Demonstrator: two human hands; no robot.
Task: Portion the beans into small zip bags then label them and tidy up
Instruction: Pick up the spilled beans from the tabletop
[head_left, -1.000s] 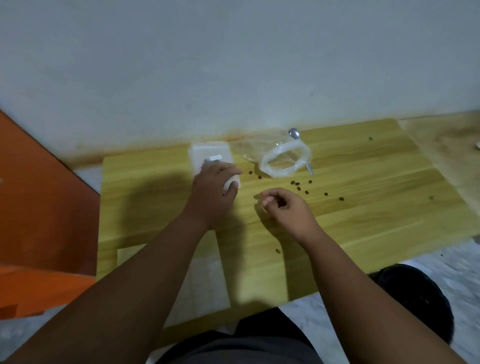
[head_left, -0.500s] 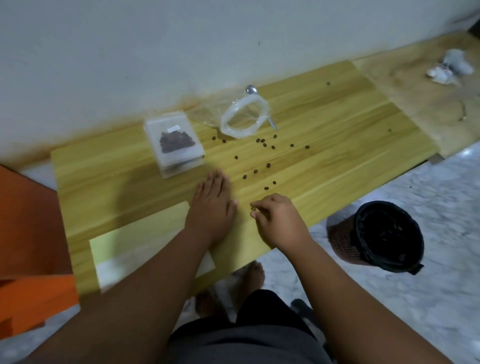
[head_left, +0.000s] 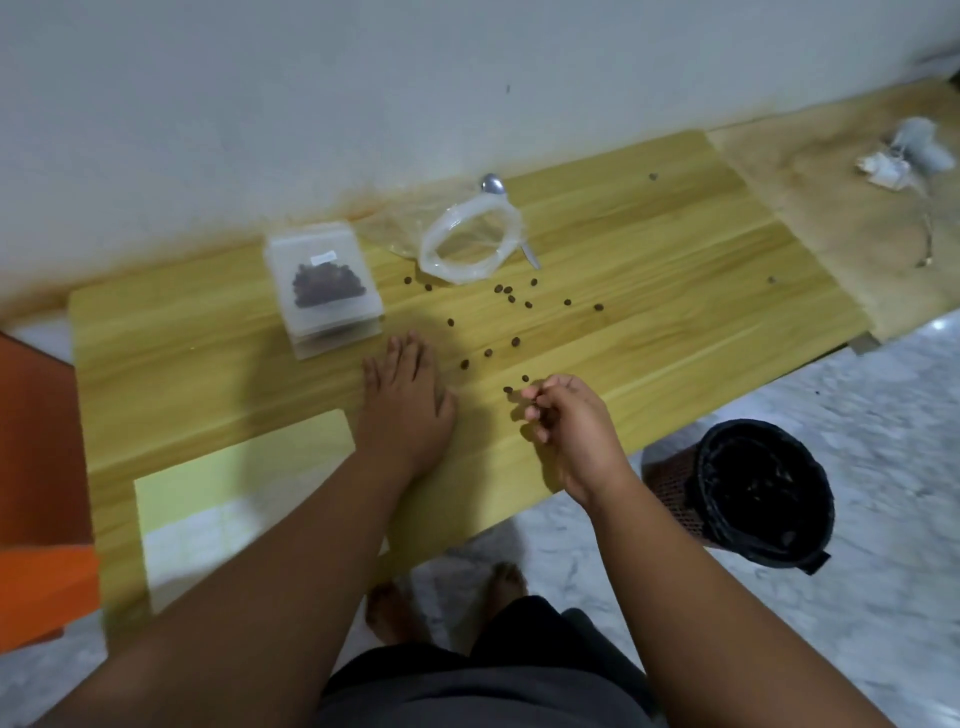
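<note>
One zip bag (head_left: 318, 248) holds dark beans (head_left: 327, 285).

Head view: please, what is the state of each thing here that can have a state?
left hand, flat on the table, fingers straight.
right hand, fingers curled beside loose beans; contents hidden.
loose beans, scattered on the table.
small zip bag, filled, labelled, lying on a stack.
large plastic bag, mouth open, apparently empty.
spoon, lying partly under the large plastic bag.
bin, open, black liner.
</note>
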